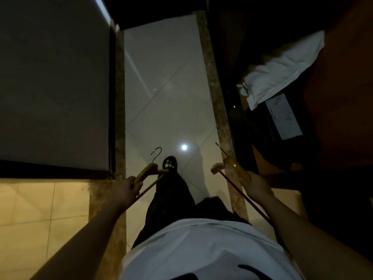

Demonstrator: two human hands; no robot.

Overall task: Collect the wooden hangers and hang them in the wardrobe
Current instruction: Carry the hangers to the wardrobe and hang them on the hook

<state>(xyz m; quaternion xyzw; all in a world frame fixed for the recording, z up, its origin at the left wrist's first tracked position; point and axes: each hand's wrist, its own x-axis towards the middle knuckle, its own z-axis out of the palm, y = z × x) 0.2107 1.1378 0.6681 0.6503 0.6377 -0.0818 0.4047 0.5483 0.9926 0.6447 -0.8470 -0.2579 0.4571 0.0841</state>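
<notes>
Glossy pale tiled floor (pixel 165 81), brown-bordered, runs between dark walls.

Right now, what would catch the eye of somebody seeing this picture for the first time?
The left hand holds one wooden hanger and the right hand holds a second hanger, low in the middle. Then the bright light spot on the pale floor tiles, and a white pillow at the upper right.
</notes>
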